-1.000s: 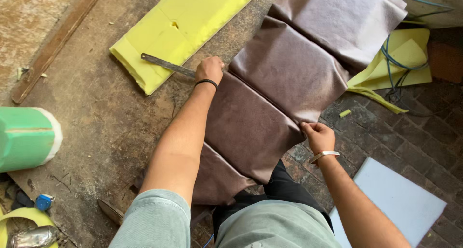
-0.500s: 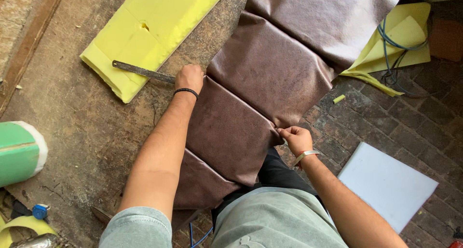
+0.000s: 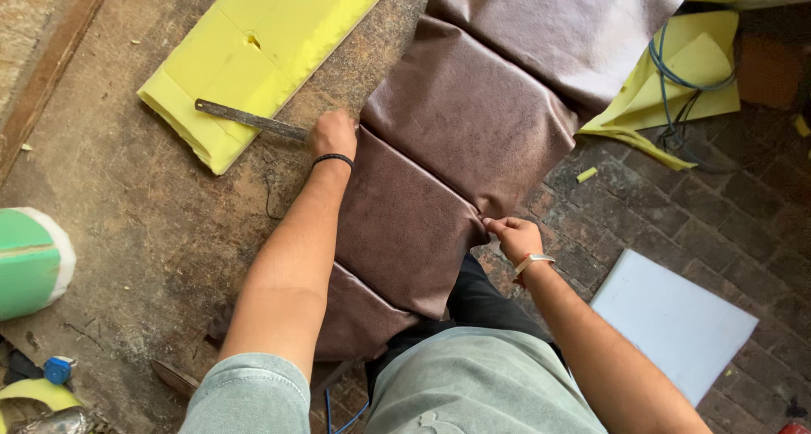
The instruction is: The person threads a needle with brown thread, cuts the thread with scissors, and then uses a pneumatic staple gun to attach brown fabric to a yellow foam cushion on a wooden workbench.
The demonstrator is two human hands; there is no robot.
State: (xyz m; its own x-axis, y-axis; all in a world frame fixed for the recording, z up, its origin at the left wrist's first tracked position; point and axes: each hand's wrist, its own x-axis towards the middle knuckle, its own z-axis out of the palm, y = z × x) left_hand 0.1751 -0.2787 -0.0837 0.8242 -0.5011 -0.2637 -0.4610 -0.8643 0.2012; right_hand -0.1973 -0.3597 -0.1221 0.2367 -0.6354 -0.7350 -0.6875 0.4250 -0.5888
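- A brown padded cover [image 3: 473, 147], stitched into panels, lies along the right edge of the surface [image 3: 152, 231]; its near end hangs off toward the person's lap.
- The left hand [image 3: 332, 135] is pressed on the cover's left edge, fingers curled; whether anything is gripped under it cannot be told. It is touching the end of a metal ruler [image 3: 249, 120] that lies across a yellow foam slab [image 3: 253, 54].
- The right hand [image 3: 513, 234] is closed in a pinch on the cover's right edge, at a seam between two panels.
- The cover is judged soft, limp and fairly light: it folds at the seams and sags where unsupported.
- Its face looks smooth, so sliding on the surface is likely.
- Best hold is judged to be at the edges near seams, with both hands.
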